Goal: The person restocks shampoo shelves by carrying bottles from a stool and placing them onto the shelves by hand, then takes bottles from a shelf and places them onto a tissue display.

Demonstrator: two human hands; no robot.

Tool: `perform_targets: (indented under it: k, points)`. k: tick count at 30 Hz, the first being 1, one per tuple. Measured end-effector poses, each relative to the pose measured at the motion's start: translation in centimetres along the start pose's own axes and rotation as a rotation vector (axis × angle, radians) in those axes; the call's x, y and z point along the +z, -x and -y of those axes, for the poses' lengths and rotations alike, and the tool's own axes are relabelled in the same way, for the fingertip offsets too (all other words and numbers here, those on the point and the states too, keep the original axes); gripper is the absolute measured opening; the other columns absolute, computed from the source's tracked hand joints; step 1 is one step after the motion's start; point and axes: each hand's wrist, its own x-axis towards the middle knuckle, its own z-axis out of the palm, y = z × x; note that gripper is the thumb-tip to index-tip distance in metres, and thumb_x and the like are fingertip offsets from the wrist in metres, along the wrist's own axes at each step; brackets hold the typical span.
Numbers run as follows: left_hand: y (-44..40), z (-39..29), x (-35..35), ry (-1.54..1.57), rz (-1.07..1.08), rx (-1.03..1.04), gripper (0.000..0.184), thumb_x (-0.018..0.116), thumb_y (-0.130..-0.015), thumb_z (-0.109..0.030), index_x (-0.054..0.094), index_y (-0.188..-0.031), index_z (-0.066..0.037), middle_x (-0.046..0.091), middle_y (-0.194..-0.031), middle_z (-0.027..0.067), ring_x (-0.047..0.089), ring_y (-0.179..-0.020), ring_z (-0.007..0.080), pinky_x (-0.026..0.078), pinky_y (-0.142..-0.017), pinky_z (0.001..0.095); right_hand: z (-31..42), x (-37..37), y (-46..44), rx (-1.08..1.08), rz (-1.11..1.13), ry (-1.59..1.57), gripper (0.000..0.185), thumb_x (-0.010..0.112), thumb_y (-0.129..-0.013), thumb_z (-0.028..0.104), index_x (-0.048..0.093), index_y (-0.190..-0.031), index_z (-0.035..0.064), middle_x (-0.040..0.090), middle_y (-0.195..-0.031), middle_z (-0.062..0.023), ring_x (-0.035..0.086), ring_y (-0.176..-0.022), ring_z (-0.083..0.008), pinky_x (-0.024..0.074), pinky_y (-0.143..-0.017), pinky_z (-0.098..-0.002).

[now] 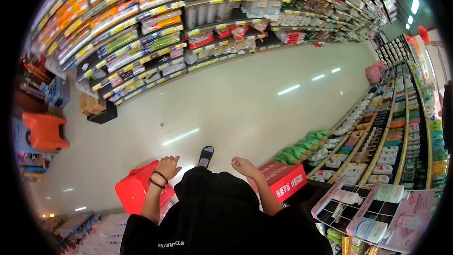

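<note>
My left hand (168, 166), with dark beaded bracelets at the wrist, is open with its fingers apart. It hangs over or beside a bright red plastic bag (134, 190); whether it touches the bag I cannot tell. My right hand (242, 165) is held out in front of my body, fingers loosely bent and nothing in them. Just behind it, by my forearm, stands a red box (283, 179) with white lettering on its side. Between the hands, a foot in a dark slipper (206, 155) shows on the floor.
Stocked shelves (188, 33) curve along the far side of the pale floor (226, 99). On the right runs another shelf of bottles (387, 156), with green-wrapped goods (302, 148) at its foot. An orange stool (46, 131) and a cardboard box (92, 104) stand left.
</note>
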Motion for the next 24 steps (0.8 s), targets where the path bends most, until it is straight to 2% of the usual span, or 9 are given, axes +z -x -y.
perform_targets:
  k: [4,6,11,14,17,19,21,23,24]
  points:
    - [-9.6,-2.4,-6.1,-0.028,-0.032,0.068,0.048,0.069,-0.085,-0.031,0.056,-0.124,-0.006,0.065,-0.108,0.018,0.063,-0.102,0.0358,0.051,-0.088,0.0488,2.8,-4.0,-2.6,-0.037,-0.218,-0.137,0.032,0.058,-0.093,0.025,0.06,-0.116,0.0031,0.069,-0.101,-0.0211,0.067,-0.092,-0.036,0.0527,-0.083,-0.0428]
    - [-14.3,-4.9,-8.6,0.064,-0.188,0.21,0.044,0.067,-0.087,-0.029,0.057,-0.123,-0.006,0.065,-0.107,0.0171,0.062,-0.101,0.0354,0.05,-0.089,0.0481,3.8,-5.5,-3.2,-0.021,-0.28,-0.197,0.031,0.058,-0.093,0.023,0.06,-0.117,0.0032,0.069,-0.103,-0.0209,0.068,-0.093,-0.0356,0.0528,-0.083,-0.0423]
    - [-22.8,-13.1,-13.3,-0.007,-0.311,0.542,0.045,0.066,-0.087,-0.028,0.056,-0.125,-0.007,0.065,-0.105,0.0143,0.061,-0.103,0.0324,0.046,-0.095,0.0475,1.2,-6.5,-4.0,0.017,-0.223,-0.249,0.029,0.061,-0.091,0.022,0.061,-0.114,0.0039,0.068,-0.107,-0.0189,0.067,-0.096,-0.0344,0.0526,-0.084,-0.0417]
    - [-26.1,-16.3,-12.9,-0.052,-0.137,0.676,0.045,0.066,-0.089,-0.03,0.056,-0.125,-0.005,0.064,-0.111,0.0146,0.059,-0.106,0.0323,0.043,-0.098,0.0431,-1.4,-8.2,-4.4,0.012,-0.289,-0.222,0.027,0.062,-0.09,0.021,0.062,-0.111,0.0029,0.068,-0.105,-0.0191,0.067,-0.095,-0.0348,0.053,-0.082,-0.0421]
    - [-29.3,-17.4,-10.9,0.01,0.078,0.765,0.047,0.065,-0.09,-0.031,0.055,-0.127,-0.004,0.064,-0.111,0.0165,0.06,-0.105,0.0346,0.046,-0.095,0.0459,-4.3,-10.3,-6.7,0.026,-0.475,-0.277,0.025,0.063,-0.089,0.019,0.064,-0.105,0.0007,0.069,-0.099,-0.0199,0.067,-0.092,-0.0361,0.0536,-0.08,-0.0423]
    - [-31.8,-17.0,-8.8,-0.026,0.197,0.736,0.05,0.065,-0.089,-0.034,0.054,-0.129,-0.005,0.065,-0.108,0.0176,0.061,-0.1,0.0362,0.049,-0.085,0.0471,-6.3,-12.6,-8.0,0.037,-0.577,-0.354,0.024,0.063,-0.088,0.018,0.064,-0.105,0.0018,0.069,-0.096,-0.019,0.067,-0.09,-0.0362,0.0534,-0.079,-0.043]
    - [-33.6,-16.5,-8.1,-0.096,0.242,0.678,0.053,0.065,-0.089,-0.037,0.055,-0.129,-0.005,0.064,-0.111,0.0193,0.062,-0.1,0.0382,0.05,-0.087,0.049,-7.7,-16.2,-9.1,0.068,-0.62,-0.371,0.026,0.064,-0.087,0.017,0.062,-0.107,0.0022,0.069,-0.095,-0.0178,0.067,-0.09,-0.035,0.0531,-0.079,-0.0436]
    - [-35.5,-18.7,-10.7,-0.194,0.409,0.514,0.052,0.066,-0.088,-0.039,0.055,-0.129,-0.008,0.065,-0.11,0.0205,0.062,-0.103,0.0393,0.052,-0.086,0.05,-9.5,-19.8,-10.5,0.079,-0.648,-0.34,0.028,0.064,-0.087,0.018,0.061,-0.109,0.0009,0.069,-0.096,-0.0173,0.067,-0.091,-0.0351,0.053,-0.08,-0.044]
    - [-36.9,-19.8,-11.9,-0.214,0.465,0.513,0.052,0.066,-0.088,-0.039,0.055,-0.129,-0.008,0.066,-0.109,0.0212,0.062,-0.103,0.0398,0.052,-0.087,0.0501,-10.6,-21.3,-11.4,0.068,-0.675,-0.299,0.029,0.065,-0.086,0.018,0.061,-0.108,0.0004,0.07,-0.096,-0.0174,0.067,-0.091,-0.0355,0.053,-0.08,-0.0441]
